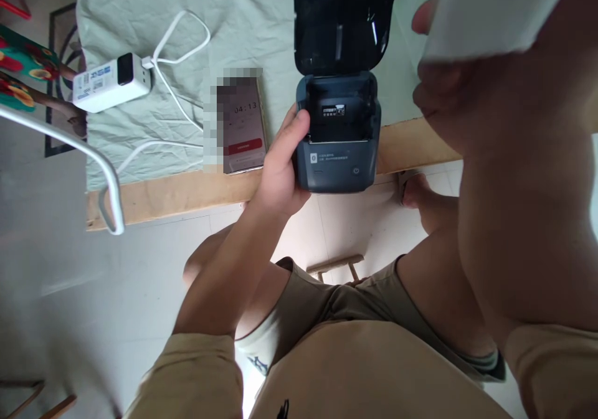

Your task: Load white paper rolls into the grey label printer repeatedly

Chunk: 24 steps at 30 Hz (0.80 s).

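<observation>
My left hand (pixel 281 167) is wrapped round the left side of a dark blue-grey label printer (pixel 336 169), its thumb on the upper edge. The printer's glossy black lid (pixel 343 23) is flipped up, away from me. Inside the exposed bay lies a small black-and-white sticker (pixel 333 111), and no roll shows there. At the upper right, close to the camera, my right hand (pixel 443 92) grips a white flat-sided object (pixel 495 17). That object is blurred and cut off by the frame, so its kind is unclear.
A phone (pixel 243 120) with a timer on its screen lies left of the printer on the green cloth (pixel 187 89). Farther left are a white power bank (pixel 112 83) and a looped white cable (pixel 180 58). The table's wooden edge (pixel 182 198) runs below. Another person's arm (pixel 51 99) reaches in at left.
</observation>
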### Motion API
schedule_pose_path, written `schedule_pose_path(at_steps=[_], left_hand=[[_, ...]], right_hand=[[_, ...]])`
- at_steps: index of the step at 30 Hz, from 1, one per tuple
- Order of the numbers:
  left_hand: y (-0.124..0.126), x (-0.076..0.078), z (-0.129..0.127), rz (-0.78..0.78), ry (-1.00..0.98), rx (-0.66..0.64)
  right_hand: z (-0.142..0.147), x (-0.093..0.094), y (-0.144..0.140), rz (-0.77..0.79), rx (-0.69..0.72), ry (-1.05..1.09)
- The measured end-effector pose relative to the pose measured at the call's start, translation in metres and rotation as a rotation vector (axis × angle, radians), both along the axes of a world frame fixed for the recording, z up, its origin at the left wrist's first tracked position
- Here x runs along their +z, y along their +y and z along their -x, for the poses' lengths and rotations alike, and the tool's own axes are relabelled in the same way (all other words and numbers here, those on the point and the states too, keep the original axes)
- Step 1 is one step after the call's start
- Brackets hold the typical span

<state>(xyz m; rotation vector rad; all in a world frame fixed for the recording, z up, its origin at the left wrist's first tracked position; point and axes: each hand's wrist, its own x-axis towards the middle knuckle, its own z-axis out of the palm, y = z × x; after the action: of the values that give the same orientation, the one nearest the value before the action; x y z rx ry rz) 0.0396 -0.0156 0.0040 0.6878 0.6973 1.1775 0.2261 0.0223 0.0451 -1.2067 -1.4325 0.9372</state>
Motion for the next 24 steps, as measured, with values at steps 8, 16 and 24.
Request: schedule_pose_path(at_steps=[8,16,24], left_hand=[[0.001,0.000,0.002,0.047,-0.059,-0.036],[-0.001,0.003,0.000,-0.002,-0.018,-0.032],[0.002,0.002,0.000,0.039,-0.011,-0.031]], right_hand=[[0.010,-0.027,0.005,-0.008,-0.237,0.137],[0.004,-0.046,0.004,-0.187,-0.263,-0.551],[0.003,-0.041,-0.004,-0.321,-0.289,-0.623]])
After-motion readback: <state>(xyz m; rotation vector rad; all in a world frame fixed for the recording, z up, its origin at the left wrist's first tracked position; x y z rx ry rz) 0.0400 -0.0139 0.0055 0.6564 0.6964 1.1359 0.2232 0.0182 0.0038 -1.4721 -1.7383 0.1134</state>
